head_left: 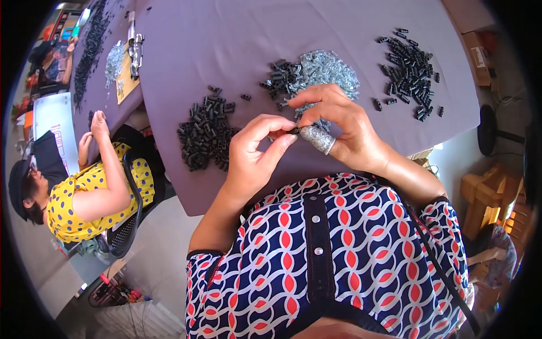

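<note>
In front of my chest, my left hand (252, 151) pinches a small black plastic piece (293, 131) between thumb and index finger. My right hand (357, 134) meets it from the other side, its index finger and thumb closed at the piece's end. A silvery, glittering wrap (317, 139) covers the right thumb. Most of the piece is hidden by my fingertips. Just beyond my hands lies a heap of small clear plastic parts (330, 69), with a cluster of black pieces (281, 78) against its left side.
A pile of black cylinder-like pieces (204, 135) lies left on the purple-grey cloth (226, 34); another black pile (411, 70) spreads at the right. Further left, a person in a dotted yellow top (104, 195) sits near a wooden board (127, 90). A wooden stool (488, 195) stands at the right.
</note>
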Available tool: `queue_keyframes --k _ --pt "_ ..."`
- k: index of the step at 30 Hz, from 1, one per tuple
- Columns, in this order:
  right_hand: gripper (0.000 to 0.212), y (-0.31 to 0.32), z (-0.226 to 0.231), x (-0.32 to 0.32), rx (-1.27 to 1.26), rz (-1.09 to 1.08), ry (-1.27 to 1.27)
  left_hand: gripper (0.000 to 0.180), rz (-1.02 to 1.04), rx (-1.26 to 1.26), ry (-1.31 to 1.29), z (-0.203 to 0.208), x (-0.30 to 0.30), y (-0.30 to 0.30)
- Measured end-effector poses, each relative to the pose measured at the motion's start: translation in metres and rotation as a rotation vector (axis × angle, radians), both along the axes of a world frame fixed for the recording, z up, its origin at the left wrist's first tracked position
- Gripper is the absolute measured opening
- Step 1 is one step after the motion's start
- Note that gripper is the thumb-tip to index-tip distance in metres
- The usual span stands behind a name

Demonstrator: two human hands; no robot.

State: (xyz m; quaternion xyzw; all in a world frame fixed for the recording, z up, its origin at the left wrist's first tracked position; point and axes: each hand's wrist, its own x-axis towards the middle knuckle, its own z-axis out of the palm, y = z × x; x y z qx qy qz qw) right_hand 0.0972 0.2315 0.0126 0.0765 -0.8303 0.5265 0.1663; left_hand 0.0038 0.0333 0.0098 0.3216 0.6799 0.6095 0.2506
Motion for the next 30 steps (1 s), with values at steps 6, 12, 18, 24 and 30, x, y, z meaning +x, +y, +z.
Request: queue_keyframes --k 6,12,18,24,30 --pt "0.019 0.002 0.000 0.005 0.037 0.028 -0.098 0.018 -0.022 -0.017 0.197 -0.002 0.004 0.001" --pt "0.019 0.004 -0.015 0.014 -0.409 0.300 -0.426 0.018 -0.237 -0.010 0.162 -0.009 0.013 -0.015" --pt "0.022 -0.004 0.003 0.002 -0.177 0.284 -0.467 0.016 -0.134 -0.018 -0.132 -0.012 0.017 -0.039" --pt "0.032 -0.022 -0.009 -0.055 0.423 0.224 -0.010 0.012 0.164 0.109 -0.274 -0.014 0.005 -0.059" --pt "0.009 -0.049 -0.025 -0.079 0.664 0.324 -0.009 0.012 0.282 0.080 -0.322 -0.014 -0.001 -0.060"
